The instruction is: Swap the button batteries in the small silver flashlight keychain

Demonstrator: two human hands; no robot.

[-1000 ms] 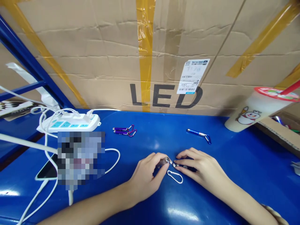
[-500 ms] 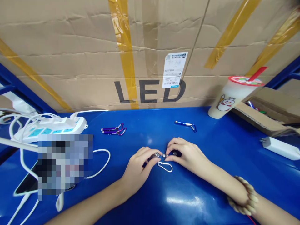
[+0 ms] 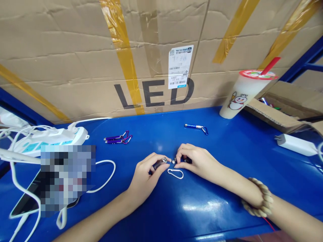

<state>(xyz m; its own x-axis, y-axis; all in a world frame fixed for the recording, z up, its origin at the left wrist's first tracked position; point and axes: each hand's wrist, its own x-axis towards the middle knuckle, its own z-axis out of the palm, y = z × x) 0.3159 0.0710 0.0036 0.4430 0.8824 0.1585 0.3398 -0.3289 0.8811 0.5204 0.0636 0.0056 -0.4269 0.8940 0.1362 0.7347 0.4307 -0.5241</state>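
Observation:
My left hand (image 3: 145, 174) is closed around a small dark flashlight tube (image 3: 160, 163), whose silvery round end faces right. Small shiny silver pieces (image 3: 173, 161), perhaps button cells, sit between the two hands. My right hand (image 3: 200, 159) is closed, with thumb and forefinger at these pieces. A black round-ended part (image 3: 187, 160) shows under its curled fingers, mostly hidden. Just below the fingertips, a silver carabiner (image 3: 176, 173) lies on the blue table (image 3: 161, 215). Farther back are purple mini flashlights (image 3: 114, 138) with carabiners and a blue one (image 3: 193, 126).
A white power strip (image 3: 54, 138) with cables, a phone (image 3: 29, 195) and a blurred-out patch occupy the left. At right stand a drink cup (image 3: 243, 97), an open cardboard box (image 3: 280, 124) and a white adapter (image 3: 296, 144). A large LED carton (image 3: 88, 77) rises behind.
The camera view has shifted slightly, moving the scene left and a little up. Both hands keep nearly the same pose, and the silver pieces between them sit slightly differently.

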